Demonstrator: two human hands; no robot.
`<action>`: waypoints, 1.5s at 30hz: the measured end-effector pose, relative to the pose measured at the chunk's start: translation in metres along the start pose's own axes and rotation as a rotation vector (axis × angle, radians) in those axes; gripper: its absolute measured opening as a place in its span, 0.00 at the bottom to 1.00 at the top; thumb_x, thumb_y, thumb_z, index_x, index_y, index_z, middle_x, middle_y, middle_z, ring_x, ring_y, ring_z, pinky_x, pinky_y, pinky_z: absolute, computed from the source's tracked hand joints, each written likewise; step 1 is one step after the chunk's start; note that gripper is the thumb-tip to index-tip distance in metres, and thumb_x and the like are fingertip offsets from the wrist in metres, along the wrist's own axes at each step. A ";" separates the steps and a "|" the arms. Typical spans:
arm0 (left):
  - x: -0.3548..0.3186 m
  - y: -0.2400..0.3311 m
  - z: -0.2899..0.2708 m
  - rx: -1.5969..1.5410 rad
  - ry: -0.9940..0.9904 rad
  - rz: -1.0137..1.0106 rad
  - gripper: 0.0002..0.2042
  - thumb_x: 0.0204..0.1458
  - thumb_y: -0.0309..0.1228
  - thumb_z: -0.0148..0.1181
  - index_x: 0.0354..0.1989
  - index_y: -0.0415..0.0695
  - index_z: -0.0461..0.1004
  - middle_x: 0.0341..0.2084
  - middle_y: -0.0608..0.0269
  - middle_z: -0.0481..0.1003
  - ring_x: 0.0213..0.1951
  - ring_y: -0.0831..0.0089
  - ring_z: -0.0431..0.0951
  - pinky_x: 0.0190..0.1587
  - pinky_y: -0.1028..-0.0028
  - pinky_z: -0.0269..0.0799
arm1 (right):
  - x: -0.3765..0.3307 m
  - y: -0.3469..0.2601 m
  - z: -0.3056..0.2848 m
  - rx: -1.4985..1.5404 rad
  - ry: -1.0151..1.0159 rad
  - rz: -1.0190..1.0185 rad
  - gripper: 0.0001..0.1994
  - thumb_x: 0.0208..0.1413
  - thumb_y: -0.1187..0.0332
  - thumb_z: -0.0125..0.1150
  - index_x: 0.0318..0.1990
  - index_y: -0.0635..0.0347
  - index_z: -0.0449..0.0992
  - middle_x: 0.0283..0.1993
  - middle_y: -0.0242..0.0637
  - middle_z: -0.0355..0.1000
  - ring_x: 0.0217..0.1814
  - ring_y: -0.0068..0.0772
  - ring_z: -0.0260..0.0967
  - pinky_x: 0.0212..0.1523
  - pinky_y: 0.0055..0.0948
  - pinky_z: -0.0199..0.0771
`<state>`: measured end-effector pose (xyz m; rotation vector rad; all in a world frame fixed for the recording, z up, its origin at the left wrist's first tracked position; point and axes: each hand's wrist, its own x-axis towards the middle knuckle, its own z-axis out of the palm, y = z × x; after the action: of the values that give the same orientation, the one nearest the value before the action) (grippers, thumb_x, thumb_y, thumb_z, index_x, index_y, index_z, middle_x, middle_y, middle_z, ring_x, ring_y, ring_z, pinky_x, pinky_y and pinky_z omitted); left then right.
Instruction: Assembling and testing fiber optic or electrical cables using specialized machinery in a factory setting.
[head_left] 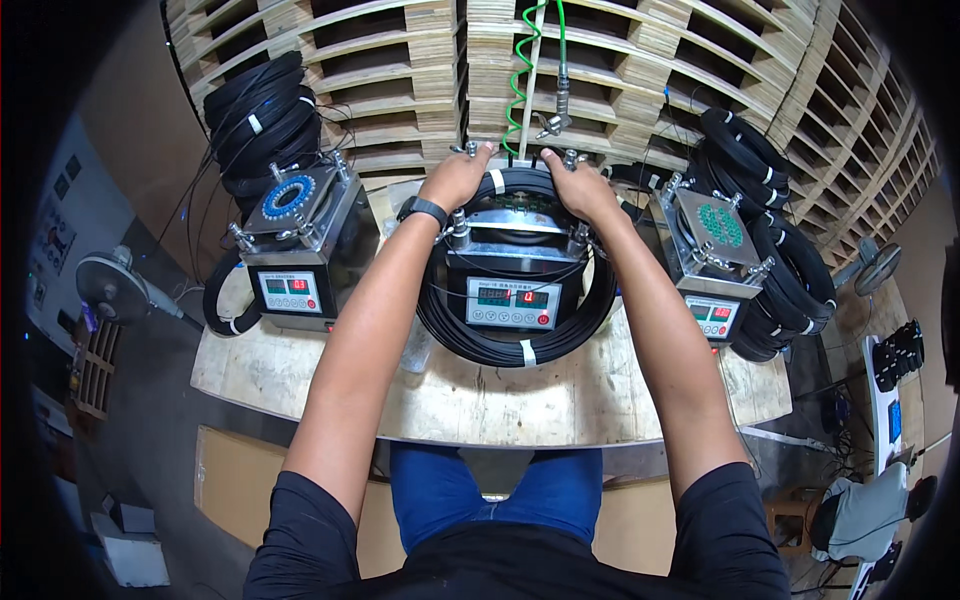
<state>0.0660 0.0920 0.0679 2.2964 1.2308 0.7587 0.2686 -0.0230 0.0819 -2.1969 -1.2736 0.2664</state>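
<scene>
A thick coil of black cable, bound with white tape bands, forms a ring around the middle bench device. That device has a metal top with posts and a front panel with red lit digits. My left hand, with a dark watch at the wrist, is closed on the coil's far left part. Opposite it, my right hand closes on the far right part. The thumbs point away from me along the coil; most other fingers are hidden. Metal knobs of the device show right beside both hands.
Similar devices stand left and right on the wooden table. Stacked black cable coils rise behind the left one, and more coils sit at right. A green spiral hose hangs before stacked wooden pallets.
</scene>
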 end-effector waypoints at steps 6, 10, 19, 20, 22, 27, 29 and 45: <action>-0.006 0.003 -0.004 -0.012 0.010 -0.126 0.43 0.60 0.66 0.38 0.44 0.29 0.80 0.45 0.27 0.76 0.53 0.38 0.76 0.59 0.54 0.69 | -0.003 0.000 0.003 0.028 0.024 0.017 0.53 0.56 0.25 0.38 0.65 0.74 0.65 0.64 0.66 0.67 0.69 0.62 0.64 0.70 0.48 0.60; -0.005 0.001 -0.006 -0.018 0.030 -0.136 0.44 0.59 0.67 0.39 0.43 0.29 0.80 0.44 0.28 0.76 0.52 0.38 0.77 0.58 0.54 0.70 | -0.008 -0.005 0.000 0.021 0.027 0.029 0.52 0.56 0.25 0.39 0.66 0.73 0.65 0.63 0.65 0.68 0.69 0.61 0.65 0.70 0.48 0.60; 0.007 -0.013 0.005 -0.081 -0.036 -0.046 0.44 0.63 0.65 0.36 0.49 0.26 0.76 0.50 0.28 0.74 0.57 0.38 0.73 0.62 0.61 0.65 | -0.008 -0.005 -0.007 0.009 -0.006 0.044 0.57 0.54 0.22 0.39 0.60 0.83 0.68 0.61 0.74 0.66 0.68 0.64 0.64 0.69 0.46 0.62; 0.007 -0.012 0.004 -0.058 -0.057 -0.061 0.44 0.63 0.65 0.35 0.51 0.27 0.76 0.51 0.28 0.74 0.58 0.38 0.72 0.63 0.60 0.64 | -0.008 -0.005 -0.008 -0.003 -0.030 0.038 0.57 0.54 0.22 0.36 0.60 0.83 0.68 0.61 0.74 0.66 0.69 0.63 0.64 0.70 0.45 0.60; 0.009 -0.015 0.006 -0.047 -0.026 -0.102 0.45 0.60 0.66 0.37 0.53 0.26 0.75 0.52 0.27 0.73 0.59 0.40 0.72 0.64 0.58 0.64 | -0.006 -0.005 -0.006 0.002 -0.045 0.041 0.58 0.55 0.22 0.35 0.60 0.83 0.68 0.62 0.73 0.66 0.69 0.63 0.63 0.70 0.45 0.59; 0.006 -0.011 0.004 -0.035 0.039 -0.164 0.47 0.57 0.68 0.41 0.52 0.26 0.75 0.51 0.28 0.74 0.58 0.40 0.74 0.63 0.56 0.66 | -0.001 -0.001 0.001 0.027 0.004 0.045 0.55 0.55 0.21 0.33 0.65 0.71 0.68 0.66 0.64 0.66 0.70 0.59 0.63 0.69 0.48 0.60; 0.002 -0.001 0.001 -0.030 0.018 -0.165 0.47 0.56 0.70 0.42 0.50 0.26 0.76 0.49 0.28 0.75 0.56 0.40 0.75 0.61 0.56 0.68 | 0.004 0.007 0.001 0.019 0.005 0.057 0.54 0.55 0.21 0.32 0.67 0.67 0.66 0.67 0.64 0.64 0.71 0.59 0.62 0.70 0.47 0.60; 0.000 -0.003 0.004 -0.019 0.050 -0.135 0.48 0.56 0.72 0.40 0.47 0.28 0.79 0.45 0.29 0.77 0.52 0.41 0.77 0.59 0.58 0.69 | 0.002 0.007 0.004 0.048 0.000 0.011 0.50 0.57 0.25 0.38 0.64 0.69 0.69 0.63 0.66 0.67 0.69 0.60 0.64 0.69 0.44 0.61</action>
<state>0.0667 0.0935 0.0628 2.1660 1.3791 0.7802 0.2736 -0.0224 0.0750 -2.1639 -1.2422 0.2983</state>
